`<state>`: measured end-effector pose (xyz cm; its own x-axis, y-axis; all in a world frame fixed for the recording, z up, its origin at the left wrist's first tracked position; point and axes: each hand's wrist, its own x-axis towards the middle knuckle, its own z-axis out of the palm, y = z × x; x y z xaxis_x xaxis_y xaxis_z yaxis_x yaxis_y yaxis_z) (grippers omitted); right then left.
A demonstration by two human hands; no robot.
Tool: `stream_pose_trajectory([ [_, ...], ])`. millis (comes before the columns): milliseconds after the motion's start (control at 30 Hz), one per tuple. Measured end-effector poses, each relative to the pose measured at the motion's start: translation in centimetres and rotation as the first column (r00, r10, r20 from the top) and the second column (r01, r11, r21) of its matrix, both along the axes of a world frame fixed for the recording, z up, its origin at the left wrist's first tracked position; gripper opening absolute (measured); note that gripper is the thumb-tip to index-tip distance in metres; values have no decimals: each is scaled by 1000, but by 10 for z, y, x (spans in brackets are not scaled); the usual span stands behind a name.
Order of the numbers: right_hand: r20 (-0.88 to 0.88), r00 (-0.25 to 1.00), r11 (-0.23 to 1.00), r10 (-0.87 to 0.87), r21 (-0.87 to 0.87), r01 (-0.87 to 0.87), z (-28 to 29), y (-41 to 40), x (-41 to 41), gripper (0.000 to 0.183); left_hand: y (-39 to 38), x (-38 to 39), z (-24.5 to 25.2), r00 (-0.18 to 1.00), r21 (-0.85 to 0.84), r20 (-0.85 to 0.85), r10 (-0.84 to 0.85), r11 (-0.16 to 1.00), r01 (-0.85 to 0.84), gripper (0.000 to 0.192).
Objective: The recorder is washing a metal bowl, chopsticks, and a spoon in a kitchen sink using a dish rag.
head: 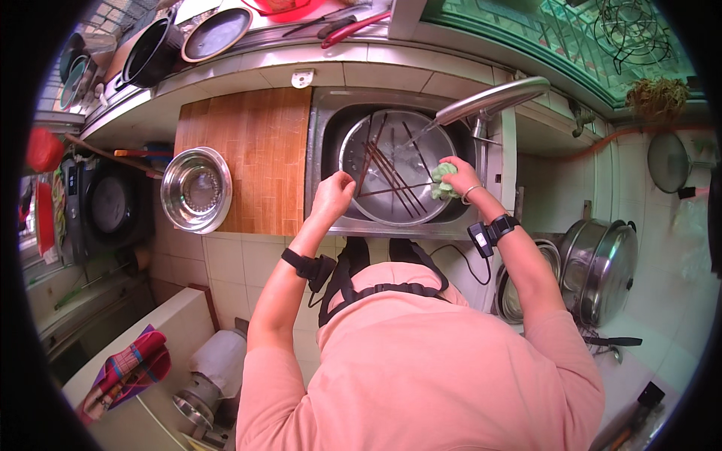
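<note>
Water runs from the metal faucet (493,100) into a round metal basin (351,198) set inside the stainless steel sink (383,230). Several dark chopsticks (390,179) lie crossed in the water in the basin. My right hand (463,179) grips a crumpled light green cloth (444,181) at the basin's right edge, by the end of one chopstick. At the basin's left rim is my left hand (337,194), its fingers curled together; whether anything thin is between the fingertips cannot be told.
A wooden board (265,163) lies left of the sink, with a shiny metal bowl (196,217) on its left edge. Behind, a ledge holds a black pot (149,53), a round pan or lid (217,35) and a red-handled utensil (358,29). Large steel pots (603,270) stand at the right.
</note>
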<state>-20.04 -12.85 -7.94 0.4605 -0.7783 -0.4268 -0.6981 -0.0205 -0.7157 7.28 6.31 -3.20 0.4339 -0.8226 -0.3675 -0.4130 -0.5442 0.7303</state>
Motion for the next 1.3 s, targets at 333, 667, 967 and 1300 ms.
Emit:
stream_pose_trajectory([
  [333, -103, 994, 920, 26, -386, -64, 5, -26, 11, 36, 3, -35, -38, 997, 145, -26, -76, 986, 79, 19],
  [667, -532, 832, 618, 157, -604, -503, -23, -12, 37, 44, 5, -61, -53, 990, 76, 65, -127, 990, 122, 13],
  [967, -420, 861, 885, 287, -228, -406, -26, 53, 57, 131, -5, -5, -62, 937, 77, 56, 345, 934, -349, 12],
  [1300, -611, 752, 918, 247, -101, -384, -55, 51, 69, 106, -47, -31, -85, 955, 23, 294, 49, 998, -58, 50],
])
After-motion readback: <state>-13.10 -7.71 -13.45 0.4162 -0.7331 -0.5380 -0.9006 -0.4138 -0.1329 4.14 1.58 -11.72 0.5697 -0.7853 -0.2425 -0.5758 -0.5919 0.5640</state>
